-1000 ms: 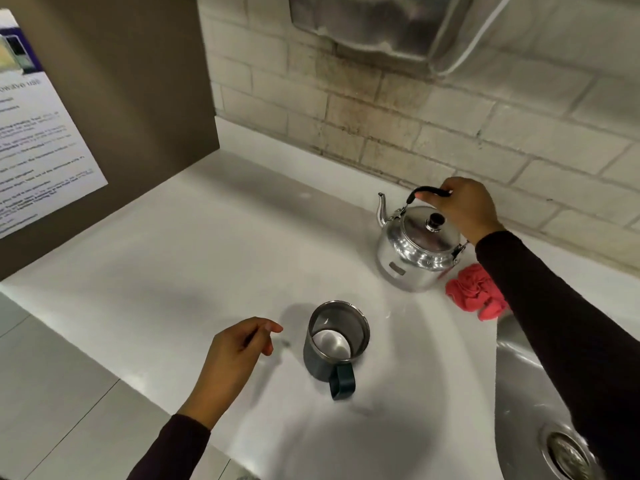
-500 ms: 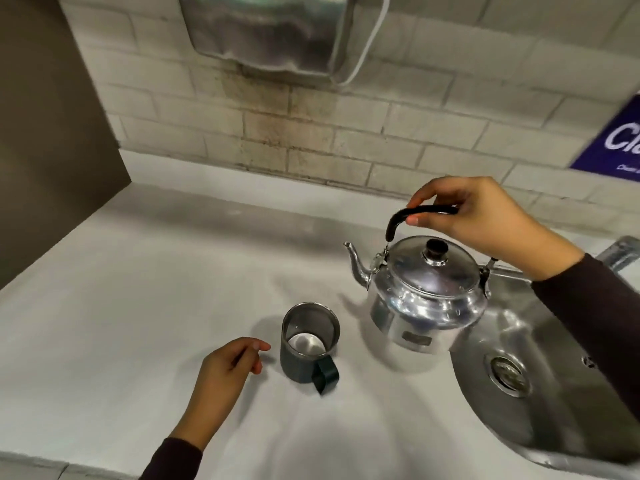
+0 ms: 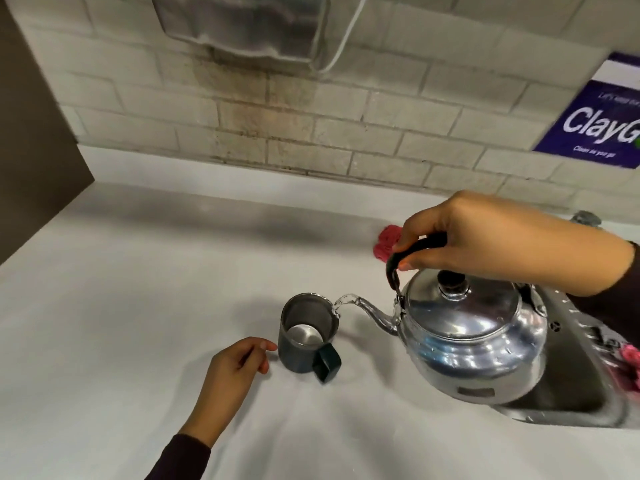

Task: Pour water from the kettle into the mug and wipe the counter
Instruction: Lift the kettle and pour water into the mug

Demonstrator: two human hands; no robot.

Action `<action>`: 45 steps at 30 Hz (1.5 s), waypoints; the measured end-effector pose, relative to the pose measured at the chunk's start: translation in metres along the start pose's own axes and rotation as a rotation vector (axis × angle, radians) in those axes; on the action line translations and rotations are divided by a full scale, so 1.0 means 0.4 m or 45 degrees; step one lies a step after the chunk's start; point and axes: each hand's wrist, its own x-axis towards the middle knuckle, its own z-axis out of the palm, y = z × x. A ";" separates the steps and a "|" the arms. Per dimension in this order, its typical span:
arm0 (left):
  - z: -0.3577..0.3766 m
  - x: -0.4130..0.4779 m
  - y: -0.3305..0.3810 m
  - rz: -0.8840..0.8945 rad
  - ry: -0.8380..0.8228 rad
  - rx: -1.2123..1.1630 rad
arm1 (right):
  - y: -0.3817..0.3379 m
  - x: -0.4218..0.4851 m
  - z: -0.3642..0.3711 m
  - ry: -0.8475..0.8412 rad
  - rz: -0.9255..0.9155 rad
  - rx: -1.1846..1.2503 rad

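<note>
Scene: a white worktop against a pale brick wall, with a steel sink set into its right end.
Kettle: a shiny metal kettle is held in the air over the sink's left rim, tipped left so its spout points at the mug.
Right hand: the right hand is clenched round the kettle's black top handle, carrying its full weight.
Water: a thin clear stream leaves the spout tip and falls at the mug's right rim; whether all of it lands inside is hard to tell.
Mug: a dark mug with a steel inside stands upright near the middle of the worktop, just left of the sink, handle toward the front edge. Little water shows in it.
Left hand: the left hand rests on the worktop just left of the mug, fingers loosely curled, holding nothing, close to the mug's side but apparently not touching.
Cloth: a red cloth lies by the back edge, partly hidden behind the right hand.
Risk: the stream meets the mug right at its rim, so a small wobble or steeper tip would likely spill water onto the worktop. The mug is unheld and could slide if the spout bumps it.
Change from half a second ago: the kettle then hung nearly level with no water leaving it; now it is tipped, its spout reaches the mug and pouring has begun. The left hand has barely shifted.
</note>
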 end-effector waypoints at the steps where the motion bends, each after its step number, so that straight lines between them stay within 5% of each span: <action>1: -0.001 0.001 0.001 0.003 0.002 0.000 | -0.004 0.006 0.002 -0.018 -0.012 -0.036; 17: -0.025 0.004 -0.001 0.028 0.019 -0.085 | -0.028 0.039 0.014 -0.272 -0.012 -0.211; 45: -0.031 0.018 0.022 0.040 0.020 -0.086 | -0.013 0.012 0.000 -0.316 0.070 -0.235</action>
